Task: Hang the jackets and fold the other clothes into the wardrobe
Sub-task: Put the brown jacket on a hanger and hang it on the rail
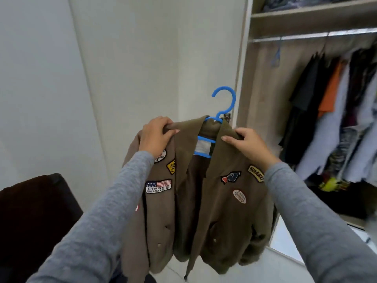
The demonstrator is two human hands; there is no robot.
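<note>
A brown jacket point(222, 217) with several sewn patches hangs on a blue plastic hanger point(224, 99), held up in front of me. My left hand point(156, 135) grips the jacket's left shoulder over the hanger's arm. My right hand point(244, 144) grips the right shoulder the same way. The hanger's hook sticks up free above the collar, left of the open wardrobe point(244, 64). The wardrobe's metal rail point(306, 36) runs along the upper right.
Several dark, orange and pale garments point(334, 111) hang on the rail at right, with an empty blue hanger point(276, 55) near its left end. A shelf point(314, 13) above holds folded clothes. A dark chair or cushion point(34, 217) stands at lower left. White wall lies behind.
</note>
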